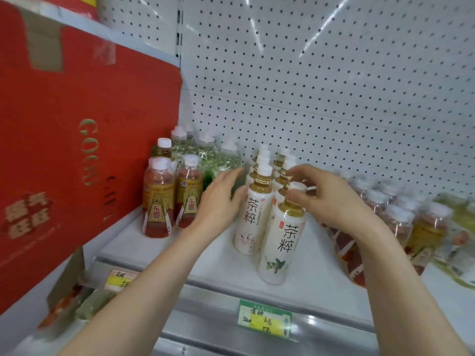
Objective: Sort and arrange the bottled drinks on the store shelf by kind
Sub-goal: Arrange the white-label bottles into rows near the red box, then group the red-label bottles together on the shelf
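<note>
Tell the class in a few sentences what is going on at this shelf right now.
A person is arranging bottled drinks on a white store shelf. The right hand grips the cap of the front white-labelled tea bottle, which stands at the head of two rows of the same tea. The left hand rests open against the side of the neighbouring tea bottle. Red-and-gold energy drink bottles stand to the left by a red carton; more bottles, blurred, sit to the right.

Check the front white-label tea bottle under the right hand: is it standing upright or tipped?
Tipped slightly. The front tea bottle leans, base toward the shelf edge, cap pinched in the right hand.
</note>
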`<state>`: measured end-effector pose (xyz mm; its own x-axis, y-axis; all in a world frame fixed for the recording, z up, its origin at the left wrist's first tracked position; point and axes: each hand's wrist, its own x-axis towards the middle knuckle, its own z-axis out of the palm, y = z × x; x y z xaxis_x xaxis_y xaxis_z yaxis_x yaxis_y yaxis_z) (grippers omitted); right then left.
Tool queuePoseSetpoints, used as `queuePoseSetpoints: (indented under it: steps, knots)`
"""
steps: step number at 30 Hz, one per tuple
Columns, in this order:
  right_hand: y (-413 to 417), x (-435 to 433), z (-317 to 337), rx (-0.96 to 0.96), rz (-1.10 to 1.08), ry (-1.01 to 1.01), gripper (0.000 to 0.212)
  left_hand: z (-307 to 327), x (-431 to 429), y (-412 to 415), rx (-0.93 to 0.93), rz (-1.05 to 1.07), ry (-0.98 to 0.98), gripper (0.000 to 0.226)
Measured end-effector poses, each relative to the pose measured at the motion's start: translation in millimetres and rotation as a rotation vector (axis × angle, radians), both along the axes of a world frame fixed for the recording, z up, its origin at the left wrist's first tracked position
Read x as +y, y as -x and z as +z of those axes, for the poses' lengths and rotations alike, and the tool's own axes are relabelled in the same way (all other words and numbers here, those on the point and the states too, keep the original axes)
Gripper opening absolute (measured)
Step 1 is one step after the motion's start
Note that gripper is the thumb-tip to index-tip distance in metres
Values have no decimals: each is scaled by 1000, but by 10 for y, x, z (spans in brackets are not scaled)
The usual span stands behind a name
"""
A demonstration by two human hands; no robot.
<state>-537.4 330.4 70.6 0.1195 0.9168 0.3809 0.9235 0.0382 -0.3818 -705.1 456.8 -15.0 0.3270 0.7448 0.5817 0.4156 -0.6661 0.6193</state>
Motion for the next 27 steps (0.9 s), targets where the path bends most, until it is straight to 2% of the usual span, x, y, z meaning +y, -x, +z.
queuePoseSetpoints:
  steps: [2,4,5,7,10,15,18,23,27]
  knots:
    - [189,79,53,-56,-49,-174,33,-13,39,279,-49,161,-153,46]
    - [458,240,56,-28,-29,-306,27,-24,161,586,-67,329,-285,46]
    - [610,358,30,0,8,-325,27,-31,232,733,-51,406,-290,49]
    - [909,680,-68,-3,88,-280,30,-52,376,949,-14,480,-174,59]
    - [1257,1231,-270,-6,121,-139,40,-116,500,1108,10,404,2,70]
    - [1438,1813,-511,145,114,29,59,-106,532,1254,-72,309,18,44]
    - [1433,1872,-576,223,71,-16,62,-101,482,1326,-130,265,30,36]
    - [1441,1539,-709,298,106,-136,52,-149,386,1359,-211,263,60,51]
    - [1345,1127,-733,372,104,-182,48,-186,250,1332,-236,230,44,49]
